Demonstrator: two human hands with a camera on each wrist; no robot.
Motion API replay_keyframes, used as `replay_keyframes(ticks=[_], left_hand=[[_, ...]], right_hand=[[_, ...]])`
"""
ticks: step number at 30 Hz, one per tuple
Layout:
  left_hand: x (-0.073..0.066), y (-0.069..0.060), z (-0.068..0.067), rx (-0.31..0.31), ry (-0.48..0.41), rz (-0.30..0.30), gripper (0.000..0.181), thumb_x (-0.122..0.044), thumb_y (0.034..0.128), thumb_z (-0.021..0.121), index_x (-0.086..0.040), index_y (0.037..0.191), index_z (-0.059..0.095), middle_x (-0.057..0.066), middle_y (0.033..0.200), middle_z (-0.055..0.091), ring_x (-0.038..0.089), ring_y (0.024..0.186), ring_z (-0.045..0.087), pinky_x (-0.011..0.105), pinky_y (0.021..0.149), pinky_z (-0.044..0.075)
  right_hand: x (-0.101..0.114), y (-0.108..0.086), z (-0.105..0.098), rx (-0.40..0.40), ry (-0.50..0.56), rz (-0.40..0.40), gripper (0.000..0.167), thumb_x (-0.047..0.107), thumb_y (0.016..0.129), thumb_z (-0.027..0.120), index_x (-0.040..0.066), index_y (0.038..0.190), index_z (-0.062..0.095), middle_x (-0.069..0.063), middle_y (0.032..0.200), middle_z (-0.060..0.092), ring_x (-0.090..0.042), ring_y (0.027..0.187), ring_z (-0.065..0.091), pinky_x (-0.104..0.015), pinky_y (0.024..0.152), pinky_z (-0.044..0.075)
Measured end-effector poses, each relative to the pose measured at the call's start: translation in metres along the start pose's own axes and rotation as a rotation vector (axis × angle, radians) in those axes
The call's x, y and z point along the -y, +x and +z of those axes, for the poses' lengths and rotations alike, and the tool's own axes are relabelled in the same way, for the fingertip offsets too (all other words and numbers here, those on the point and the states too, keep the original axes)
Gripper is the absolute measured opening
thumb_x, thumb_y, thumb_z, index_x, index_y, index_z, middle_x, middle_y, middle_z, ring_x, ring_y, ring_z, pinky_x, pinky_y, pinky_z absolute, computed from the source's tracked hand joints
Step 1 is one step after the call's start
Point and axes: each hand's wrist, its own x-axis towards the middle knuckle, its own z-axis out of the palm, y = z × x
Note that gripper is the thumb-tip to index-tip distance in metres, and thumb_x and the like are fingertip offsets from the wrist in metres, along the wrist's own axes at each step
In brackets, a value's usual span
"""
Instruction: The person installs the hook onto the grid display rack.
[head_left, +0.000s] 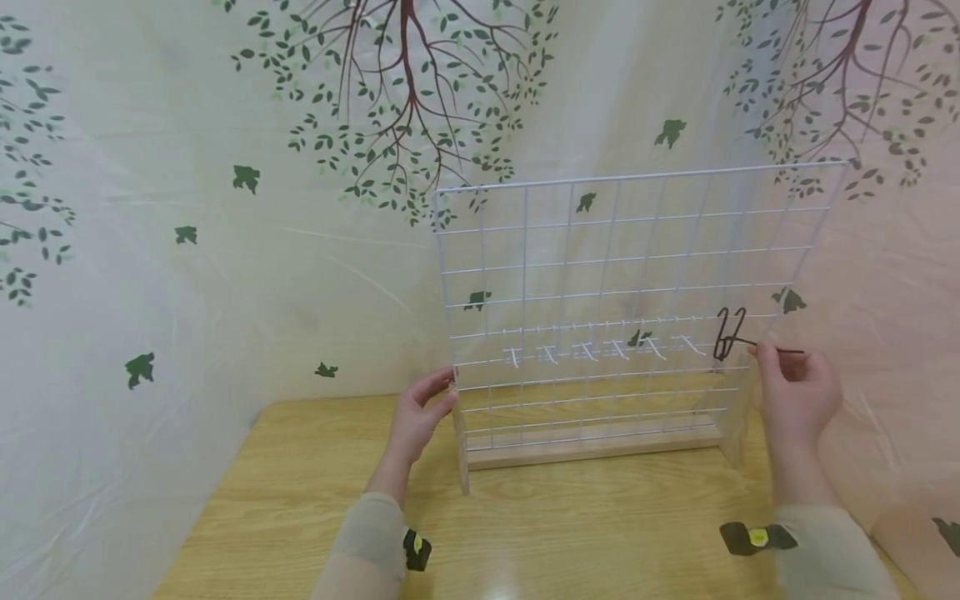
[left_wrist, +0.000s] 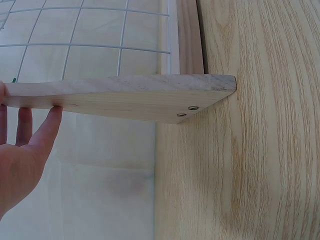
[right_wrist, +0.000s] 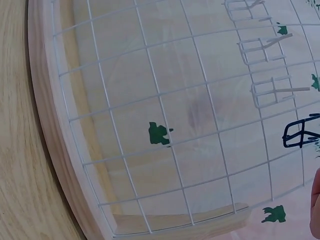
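A white wire grid rack (head_left: 609, 261) stands on a wooden base (head_left: 592, 452) between wooden end panels. My left hand (head_left: 420, 417) holds the edge of the left end panel (left_wrist: 125, 102), fingers and thumb at its two edges. At the rack's right side, my right hand (head_left: 802, 400) pinches the prong of a black wire hook (head_left: 722, 340). The hook's two bent tops point up near the grid; whether they touch a wire I cannot tell. Several white wire hooks (head_left: 587, 354) hang in a row left of it. Only part of the right hand shows in the right wrist view.
Under the rack is a wood-grain table (head_left: 300, 500). A pale curtain (head_left: 187, 317) printed with trees and green leaves hangs behind and to both sides. The right end panel (head_left: 735, 425) stands below my right hand.
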Motion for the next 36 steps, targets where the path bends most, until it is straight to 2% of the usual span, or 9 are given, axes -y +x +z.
replay_keyframes(ticks=[3,9,14,19,27,32,36], left_hand=[[0.0,0.0,0.0,-0.001,-0.004,-0.005,0.038,0.007,0.0911,0.065,0.008,0.128,0.059,0.023,0.134,0.057,0.038,0.125,0.051,0.035,0.09,0.055],[0.0,0.0,0.0,-0.003,-0.004,-0.006,0.039,0.007,0.0906,0.065,0.007,0.129,0.059,0.023,0.134,0.058,0.036,0.126,0.052,0.034,0.091,0.055],[0.0,0.0,0.001,-0.002,0.011,0.0,0.038,0.008,0.0908,0.064,0.006,0.129,0.06,0.023,0.135,0.057,0.036,0.125,0.052,0.036,0.091,0.056],[0.001,0.001,0.001,-0.006,0.011,-0.005,0.038,0.007,0.0915,0.063,0.006,0.129,0.059,0.022,0.135,0.057,0.036,0.125,0.052,0.036,0.092,0.055],[0.001,-0.001,0.001,-0.011,-0.005,-0.013,0.038,0.008,0.0916,0.063,0.008,0.129,0.058,0.023,0.135,0.057,0.037,0.126,0.051,0.035,0.092,0.055],[0.001,-0.001,0.002,-0.015,0.003,-0.016,0.038,0.007,0.0913,0.063,0.007,0.129,0.059,0.022,0.135,0.057,0.036,0.126,0.051,0.037,0.092,0.055],[0.001,-0.002,0.002,-0.011,0.011,-0.02,0.039,0.006,0.0918,0.064,0.006,0.13,0.058,0.02,0.136,0.057,0.036,0.126,0.051,0.037,0.093,0.054]], right_hand=[[0.0,0.002,0.005,0.011,-0.007,-0.015,0.007,0.028,0.091,0.072,0.025,0.085,0.07,0.028,0.076,0.061,0.002,0.07,0.053,-0.015,0.066,0.038],[-0.001,-0.001,0.011,0.052,-0.011,0.039,0.007,0.025,0.089,0.074,0.018,0.089,0.072,0.027,0.075,0.062,0.004,0.069,0.055,-0.011,0.067,0.041],[-0.008,-0.009,0.009,0.07,-0.004,0.056,0.006,0.02,0.086,0.077,0.019,0.087,0.072,0.025,0.075,0.063,0.005,0.07,0.058,-0.008,0.066,0.044],[-0.013,-0.015,0.008,0.098,-0.027,0.116,0.008,0.024,0.086,0.079,0.02,0.09,0.072,0.023,0.077,0.062,0.004,0.072,0.058,-0.008,0.066,0.044],[-0.015,-0.016,0.009,0.121,-0.034,0.128,0.01,0.023,0.087,0.078,0.019,0.095,0.073,0.021,0.082,0.061,0.003,0.076,0.057,-0.009,0.067,0.044],[-0.017,-0.019,0.008,0.132,-0.02,0.103,0.014,0.021,0.087,0.077,0.015,0.099,0.072,0.021,0.084,0.061,0.002,0.078,0.056,-0.01,0.07,0.043],[-0.02,-0.024,0.007,0.161,-0.069,0.109,0.01,0.026,0.089,0.075,0.021,0.094,0.068,0.022,0.083,0.059,0.001,0.079,0.053,-0.011,0.071,0.041]])
